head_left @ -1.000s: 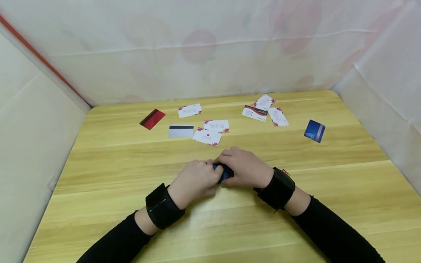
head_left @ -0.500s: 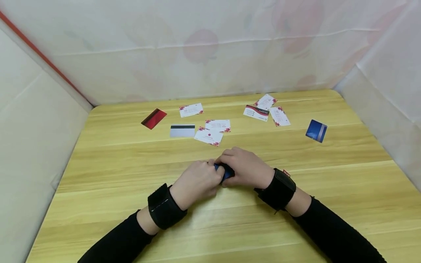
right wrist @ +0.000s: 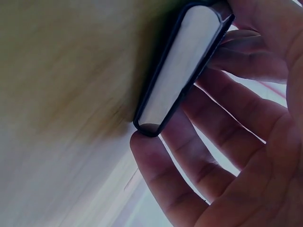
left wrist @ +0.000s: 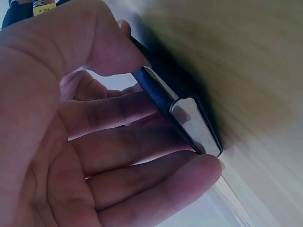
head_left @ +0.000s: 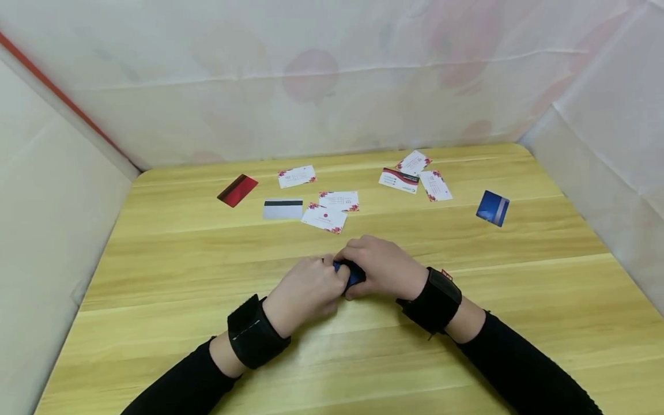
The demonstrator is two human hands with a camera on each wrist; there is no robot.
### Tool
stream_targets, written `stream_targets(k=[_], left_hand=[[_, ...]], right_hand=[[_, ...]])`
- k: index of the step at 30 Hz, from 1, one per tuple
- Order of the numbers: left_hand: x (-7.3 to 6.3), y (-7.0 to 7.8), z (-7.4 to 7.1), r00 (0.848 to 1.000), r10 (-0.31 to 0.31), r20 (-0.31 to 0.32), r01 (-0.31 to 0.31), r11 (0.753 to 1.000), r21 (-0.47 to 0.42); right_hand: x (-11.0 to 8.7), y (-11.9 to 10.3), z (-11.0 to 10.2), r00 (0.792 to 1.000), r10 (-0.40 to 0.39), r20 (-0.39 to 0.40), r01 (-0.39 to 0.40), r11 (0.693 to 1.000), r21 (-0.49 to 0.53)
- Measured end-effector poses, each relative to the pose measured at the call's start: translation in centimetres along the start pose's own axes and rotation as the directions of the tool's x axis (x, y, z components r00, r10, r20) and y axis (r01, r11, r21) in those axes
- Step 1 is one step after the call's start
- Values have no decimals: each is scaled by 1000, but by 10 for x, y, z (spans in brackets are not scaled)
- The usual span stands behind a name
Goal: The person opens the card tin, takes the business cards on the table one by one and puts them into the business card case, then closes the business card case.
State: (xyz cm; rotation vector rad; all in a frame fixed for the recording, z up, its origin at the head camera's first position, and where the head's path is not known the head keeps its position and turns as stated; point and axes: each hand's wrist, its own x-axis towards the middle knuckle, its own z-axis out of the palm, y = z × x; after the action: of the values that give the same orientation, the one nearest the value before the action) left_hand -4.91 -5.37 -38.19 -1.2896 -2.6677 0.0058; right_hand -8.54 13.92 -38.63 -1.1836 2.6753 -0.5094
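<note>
In the middle of the table, my left hand (head_left: pixel 306 288) and right hand (head_left: pixel 386 268) both hold a small card case (head_left: pixel 355 275), dark blue and black. Most of it is hidden by the fingers in the head view. From the left wrist, the card case (left wrist: pixel 191 125) shows a dark cover and a pale end face; my thumb bears on its upper side and fingers lie along it. The right wrist view shows the opposite pale end of the card case (right wrist: pixel 177 71), a fingertip against its lower corner. Its inside is not visible.
Beyond the hands lie a red card (head_left: pixel 237 191), a grey striped card (head_left: pixel 282 209) and several white floral cards (head_left: pixel 325 218). Farther right are a red-and-black business card (head_left: pixel 399 180) and a blue card (head_left: pixel 493 208). Cloth walls (head_left: pixel 311 115) stand behind and beside the table.
The head view shifts slightly. Both hands stay on the card case with nearly the same hold, and the loose cards keep their places on the table.
</note>
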Motion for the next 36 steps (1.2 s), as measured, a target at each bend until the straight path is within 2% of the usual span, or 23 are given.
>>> stream_targets(k=[9,20,28,36], left_hand=[[-1,1,1,999,23,-24,-23,1000,17],[-2,4,2,999,20,-37,-18,999,49],[-3,-5,-3,1000,6,14,-6,999,-45],[-8,-9,-9,1000,3,29,0,995,-98]], right_hand=[[-1,0,2,1000,5,-5,-5,1000,7],[-1,-2,2,1000,6,2,-6,1000,22],[-3,-6,3,999,39,38,-40,999,18],[-4,-9,2,998,30,56,-32,999,34]])
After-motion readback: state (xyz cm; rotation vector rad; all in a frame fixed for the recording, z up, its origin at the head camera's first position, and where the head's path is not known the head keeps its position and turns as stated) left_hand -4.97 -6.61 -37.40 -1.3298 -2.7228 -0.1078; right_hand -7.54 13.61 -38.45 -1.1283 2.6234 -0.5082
